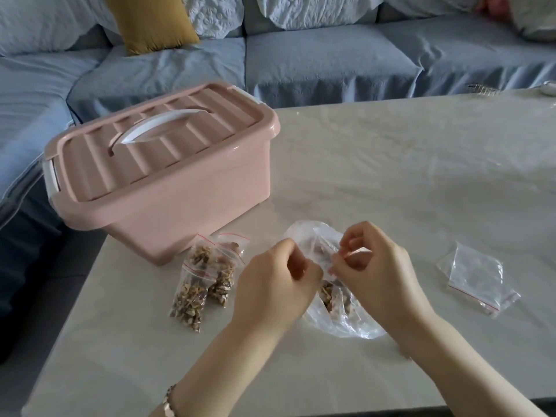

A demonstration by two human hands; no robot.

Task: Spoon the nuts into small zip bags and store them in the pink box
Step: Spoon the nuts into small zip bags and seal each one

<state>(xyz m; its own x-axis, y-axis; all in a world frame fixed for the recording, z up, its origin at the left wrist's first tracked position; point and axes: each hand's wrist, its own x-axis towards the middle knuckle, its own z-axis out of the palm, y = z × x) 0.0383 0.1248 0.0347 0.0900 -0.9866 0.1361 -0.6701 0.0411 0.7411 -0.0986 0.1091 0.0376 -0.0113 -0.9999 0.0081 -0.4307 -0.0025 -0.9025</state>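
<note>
We count: one pink box [168,188], one large clear bag [346,325], one yellow cushion [153,21]; left hand [270,284], right hand [376,266], one held zip bag [328,291] between. Filled zip bags [188,299]: at least three, overlapping. Empty zip bags [478,278]: stacked, uncountable.

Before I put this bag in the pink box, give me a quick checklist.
1. Pink box opened: not ok, its lid is on.
2. Small zip bag sealed: cannot tell, left hand and right hand pinch its top.
3. Filled zip bags ready by the box: ok.
4. Empty zip bags in stock: ok, lying to the right.
</note>
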